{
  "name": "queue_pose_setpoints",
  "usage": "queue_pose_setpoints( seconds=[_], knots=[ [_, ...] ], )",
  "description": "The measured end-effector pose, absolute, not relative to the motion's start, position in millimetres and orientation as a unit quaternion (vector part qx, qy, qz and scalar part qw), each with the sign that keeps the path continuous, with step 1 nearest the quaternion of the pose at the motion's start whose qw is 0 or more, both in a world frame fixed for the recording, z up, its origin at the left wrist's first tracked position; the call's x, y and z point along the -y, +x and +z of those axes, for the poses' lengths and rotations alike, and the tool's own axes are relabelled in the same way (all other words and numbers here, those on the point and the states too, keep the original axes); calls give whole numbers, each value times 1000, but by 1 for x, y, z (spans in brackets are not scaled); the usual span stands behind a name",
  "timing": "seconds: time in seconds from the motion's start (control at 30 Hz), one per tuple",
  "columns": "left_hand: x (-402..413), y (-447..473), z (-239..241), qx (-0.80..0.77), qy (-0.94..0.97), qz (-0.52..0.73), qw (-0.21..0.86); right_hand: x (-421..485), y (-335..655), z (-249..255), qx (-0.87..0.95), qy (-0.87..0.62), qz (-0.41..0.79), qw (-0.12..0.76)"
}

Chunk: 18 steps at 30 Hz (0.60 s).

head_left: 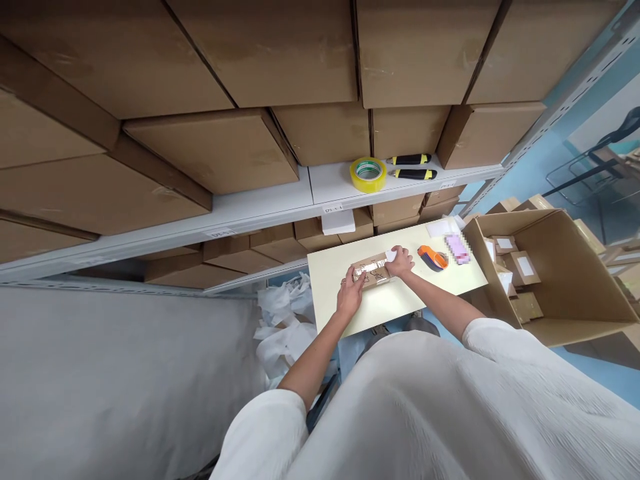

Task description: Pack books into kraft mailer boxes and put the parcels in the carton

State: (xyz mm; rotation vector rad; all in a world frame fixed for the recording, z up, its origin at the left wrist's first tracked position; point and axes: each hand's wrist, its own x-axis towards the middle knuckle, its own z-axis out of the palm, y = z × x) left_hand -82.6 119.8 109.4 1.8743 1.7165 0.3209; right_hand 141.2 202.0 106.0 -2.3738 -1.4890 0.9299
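A small taped cardboard parcel (pixel 373 270) lies on a pale yellow table (pixel 390 303). My left hand (pixel 350 293) rests on its near left end, fingers curled over the edge. At the parcel's far right corner my right hand (pixel 400 261) is closed, pinching a small white label (pixel 391 255). An orange tape dispenser (pixel 431 257) lies just right of my right hand, and a pink object (pixel 457 248) lies beyond it.
A large open carton (pixel 575 280) with several small labelled parcels stands to the right. A shelf (pixel 330 187) behind holds a yellow tape roll (pixel 368 174) and two black-yellow knives (pixel 411 167) among big boxes. Crumpled white paper (pixel 283 327) lies left of the table.
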Motion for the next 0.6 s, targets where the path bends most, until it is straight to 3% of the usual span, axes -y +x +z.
queue_pose_setpoints(
  seconds=[0.27, 0.6],
  knots=[
    [-123, -78, 113, -638, 723, 56, 261, -186, 199, 103, 594, -727, 320, 128],
    [-131, -62, 113, -647, 715, 53, 261, -171, 317, 89, 575, -786, 222, 43]
  ],
)
